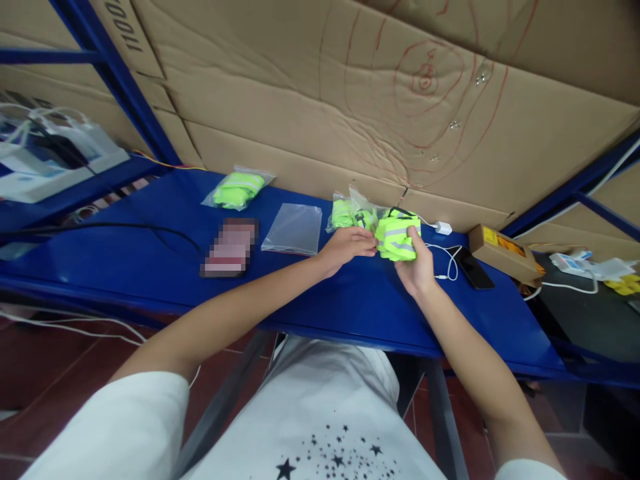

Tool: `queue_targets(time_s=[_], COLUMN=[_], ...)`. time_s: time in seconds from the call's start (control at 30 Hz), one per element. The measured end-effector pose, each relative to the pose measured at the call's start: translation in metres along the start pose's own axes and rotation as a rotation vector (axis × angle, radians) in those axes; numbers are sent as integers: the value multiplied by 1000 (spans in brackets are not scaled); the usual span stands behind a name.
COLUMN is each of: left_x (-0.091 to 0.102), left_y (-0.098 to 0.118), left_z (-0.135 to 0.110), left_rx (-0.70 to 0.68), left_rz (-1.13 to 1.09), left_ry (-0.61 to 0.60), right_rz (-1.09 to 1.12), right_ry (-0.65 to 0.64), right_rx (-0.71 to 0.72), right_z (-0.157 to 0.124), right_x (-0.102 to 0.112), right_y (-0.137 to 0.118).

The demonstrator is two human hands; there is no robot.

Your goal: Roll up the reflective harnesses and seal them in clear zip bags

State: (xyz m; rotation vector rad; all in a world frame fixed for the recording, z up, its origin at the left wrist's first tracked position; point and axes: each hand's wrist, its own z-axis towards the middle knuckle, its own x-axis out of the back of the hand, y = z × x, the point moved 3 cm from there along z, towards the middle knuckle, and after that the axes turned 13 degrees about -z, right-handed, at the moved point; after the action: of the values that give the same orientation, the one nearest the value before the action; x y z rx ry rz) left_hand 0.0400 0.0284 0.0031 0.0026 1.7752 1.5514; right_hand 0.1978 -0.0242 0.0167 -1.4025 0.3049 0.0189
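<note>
A folded neon-yellow vest (396,235) with grey reflective strips is held above the blue table (150,267). My right hand (416,263) is closed around its right side, thumb on top. My left hand (347,245) pinches its left edge with the fingers together. Just behind my left hand lies a clear plastic bag (350,213) with another neon-yellow vest inside.
An empty clear bag (294,229) lies left of my hands, then a pink phone (230,248) and a bagged neon vest (239,189). A white charger and cable (443,230), a black phone (475,268) and a cardboard box (506,252) sit right. Cardboard sheets line the back.
</note>
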Motion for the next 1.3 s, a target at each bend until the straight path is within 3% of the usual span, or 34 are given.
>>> queue_targets(time_s=[0.23, 0.47, 0.67, 0.87, 1.03, 1.17, 1.3], left_x=[-24, -23, -15, -10, -12, -11, -7], left_y=[6, -7, -8, -6, -4, 1, 15], left_z=[-19, -19, -15, -11, -10, -9, -4], left_rx=[-27, -56, -64, -58, -45, -141, -237], left_rz=[6, -78, -88, -89, -125, -56, 232], left_ry=[-210, -82, 17, 27, -42, -85, -65], right_rz=[-119, -530, -506, -433, -416, -478, -610], right_ry=[87, 82, 32, -134, -151, -85, -17], right_rx=[84, 227, 190, 97, 89, 197, 367], right_z=[0, -9, -9, 0, 6, 4, -4], right_x=[2, 6, 7, 8, 13, 12, 7], right_y=[2, 16, 14, 10, 14, 11, 0])
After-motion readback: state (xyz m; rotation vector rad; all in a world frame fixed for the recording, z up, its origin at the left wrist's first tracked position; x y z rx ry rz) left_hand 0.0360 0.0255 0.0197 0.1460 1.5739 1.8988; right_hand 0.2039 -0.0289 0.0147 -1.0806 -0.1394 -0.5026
